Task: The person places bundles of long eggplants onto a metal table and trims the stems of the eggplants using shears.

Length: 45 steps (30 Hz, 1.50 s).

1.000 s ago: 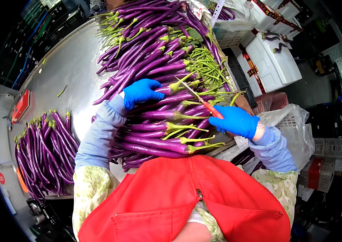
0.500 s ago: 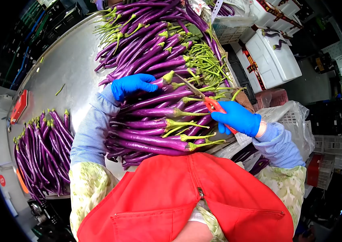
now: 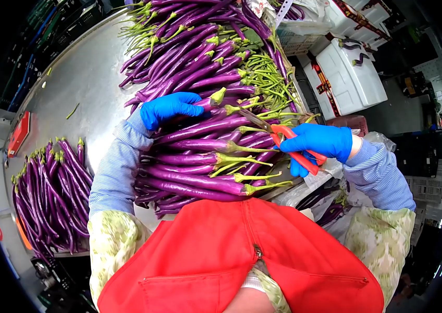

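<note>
My left hand [image 3: 171, 110], in a blue glove, is closed around a long purple eggplant [image 3: 209, 103] whose green stem is short and points right. In my right hand [image 3: 325, 143], also gloved in blue, is a pair of red-handled scissors [image 3: 282, 133]. The blades point up and left, just right of the held eggplant's stem end and over other stems. Beneath both hands lies a pile of eggplants [image 3: 195, 146], many with long green stems facing right. Cut green stems [image 3: 265, 78] are heaped beyond the scissors.
A bunch of eggplants [image 3: 51, 193] lies at the left on the metal table [image 3: 93, 62], near a red box [image 3: 19, 134]. White foam boxes [image 3: 354, 78] stand at the right, one with small eggplant pieces on its lid. Plastic bags and crates are below the table's right side.
My right hand has moved a little right and back with the scissors, whose handles now look farther apart. My left hand stays on the same eggplant, nearly still.
</note>
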### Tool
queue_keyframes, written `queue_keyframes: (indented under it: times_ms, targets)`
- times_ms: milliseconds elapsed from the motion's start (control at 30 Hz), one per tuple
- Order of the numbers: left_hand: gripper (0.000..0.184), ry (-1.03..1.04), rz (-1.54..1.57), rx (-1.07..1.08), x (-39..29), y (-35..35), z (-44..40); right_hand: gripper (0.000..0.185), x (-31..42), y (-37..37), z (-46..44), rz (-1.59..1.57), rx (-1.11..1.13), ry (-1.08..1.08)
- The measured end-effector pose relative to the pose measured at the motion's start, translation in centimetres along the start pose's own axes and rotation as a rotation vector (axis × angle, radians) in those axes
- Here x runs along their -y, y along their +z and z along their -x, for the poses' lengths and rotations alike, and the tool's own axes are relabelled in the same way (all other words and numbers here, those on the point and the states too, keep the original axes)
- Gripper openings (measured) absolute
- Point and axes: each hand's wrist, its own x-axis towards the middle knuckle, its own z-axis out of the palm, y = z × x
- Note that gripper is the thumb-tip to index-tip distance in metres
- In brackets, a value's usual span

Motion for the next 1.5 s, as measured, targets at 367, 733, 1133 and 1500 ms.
queue_keyframes:
  times_ms: [367, 733, 1133, 1500]
  targets:
    - [0.031, 0.036, -0.275, 0.072, 0.0, 0.9, -0.1, 0.027, -2.9, 1.5, -3.1, -0.088, -0.176, -0.209]
    - [0.055, 0.61, -1.111, -0.592, -2.8, 7.5, -1.2, 0.039, -7.6, 0.6, 1.9, -0.285, -0.168, -0.38]
    - [0.041, 0.257, -0.574, -0.393, 0.1, 7.9, -5.9, 0.038, -9.1, 1.3, 0.8, 0.144, -0.362, -0.232]
    - [0.037, 0.484, -0.458, -0.609, 2.3, 7.6, -6.1, 0.039, -7.6, 1.1, 0.5, 0.173, -0.341, -0.221]
